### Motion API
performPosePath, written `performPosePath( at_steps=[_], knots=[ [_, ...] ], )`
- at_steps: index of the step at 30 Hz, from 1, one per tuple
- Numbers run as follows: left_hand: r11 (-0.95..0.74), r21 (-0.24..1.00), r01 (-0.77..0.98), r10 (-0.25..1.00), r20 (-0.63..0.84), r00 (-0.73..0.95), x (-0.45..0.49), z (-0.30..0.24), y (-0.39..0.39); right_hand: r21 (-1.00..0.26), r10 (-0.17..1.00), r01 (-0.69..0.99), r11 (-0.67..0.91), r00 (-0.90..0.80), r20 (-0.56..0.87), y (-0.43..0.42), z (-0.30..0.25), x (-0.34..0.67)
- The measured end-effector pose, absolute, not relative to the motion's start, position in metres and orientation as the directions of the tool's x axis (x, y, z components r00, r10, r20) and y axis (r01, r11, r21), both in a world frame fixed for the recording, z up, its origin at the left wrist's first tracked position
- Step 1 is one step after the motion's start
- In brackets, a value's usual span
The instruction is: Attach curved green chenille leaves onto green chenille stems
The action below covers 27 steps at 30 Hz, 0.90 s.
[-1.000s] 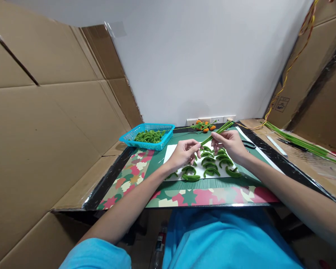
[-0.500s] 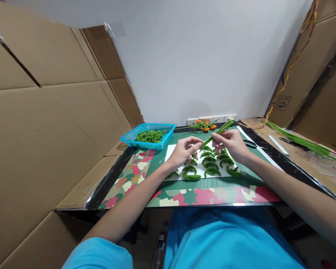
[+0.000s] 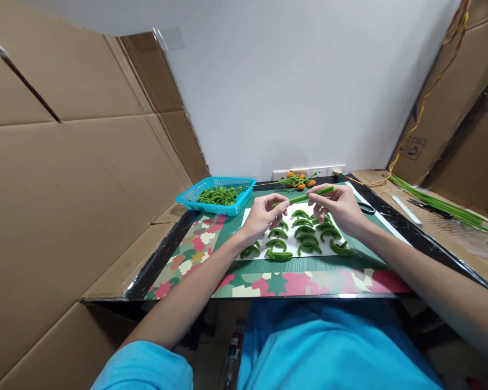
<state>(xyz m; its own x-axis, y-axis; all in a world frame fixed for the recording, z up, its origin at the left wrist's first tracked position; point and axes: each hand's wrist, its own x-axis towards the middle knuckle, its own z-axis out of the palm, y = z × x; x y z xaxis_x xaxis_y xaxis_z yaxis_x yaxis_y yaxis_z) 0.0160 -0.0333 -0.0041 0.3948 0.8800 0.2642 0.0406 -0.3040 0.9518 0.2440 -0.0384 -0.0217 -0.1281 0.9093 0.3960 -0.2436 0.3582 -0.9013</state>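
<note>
The left hand (image 3: pixel 266 214) has its thumb and fingers pressed together, pinching one end of a small bunch of fuzzy green sticks (image 3: pixel 300 199). The right hand (image 3: pixel 336 206) pinches the same bunch farther along, and a bit of it pokes out past those fingers. The bunch is up over the far side of a white paper (image 3: pixel 290 241), leaning a little, with its right end higher.

Curved green pieces (image 3: pixel 279 256) lie in rows on the paper. A strip of green mat (image 3: pixel 252 265) and a colorful border (image 3: pixel 276 284) run between the paper and the bench's near edge. A blue basket (image 3: pixel 244 203) sits by the far left corner of the bench (image 3: pixel 410 219). Orange flowers (image 3: pixel 301 181) lie near the far edge, and black scissor handles (image 3: pixel 366 208) show just right of the right hand.

Both arms reach in over the near edge, with the hands near each other.
</note>
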Motion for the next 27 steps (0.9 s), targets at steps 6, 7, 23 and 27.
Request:
performPosePath(
  at_steps=[6, 7, 23, 27],
  knots=[
    [-0.249, 0.968, -0.044, 0.912, 0.249, 0.325, 0.0152, -0.0035, -0.0304, -0.924, 0.919, -0.162, 0.347, -0.140, 0.370, -0.0402, -0.0222, 0.2417],
    [-0.234, 0.971, -0.055, 0.910, 0.239, 0.339, 0.0151, -0.0038, -0.0303, -0.924, 0.917, -0.152, 0.350, -0.144, 0.371, -0.0409, -0.0223, 0.2405],
    [-0.070, 0.991, -0.111, 0.901, 0.111, 0.420, 0.0179, -0.0044, -0.0360, -0.928, 0.919, -0.137, 0.346, -0.151, 0.364, -0.0431, -0.0230, 0.2398],
    [-0.089, 0.990, -0.108, 0.903, 0.126, 0.411, 0.0179, -0.0049, -0.0357, -0.926, 0.918, -0.137, 0.352, -0.140, 0.370, -0.0429, -0.0229, 0.2404]
  ],
)
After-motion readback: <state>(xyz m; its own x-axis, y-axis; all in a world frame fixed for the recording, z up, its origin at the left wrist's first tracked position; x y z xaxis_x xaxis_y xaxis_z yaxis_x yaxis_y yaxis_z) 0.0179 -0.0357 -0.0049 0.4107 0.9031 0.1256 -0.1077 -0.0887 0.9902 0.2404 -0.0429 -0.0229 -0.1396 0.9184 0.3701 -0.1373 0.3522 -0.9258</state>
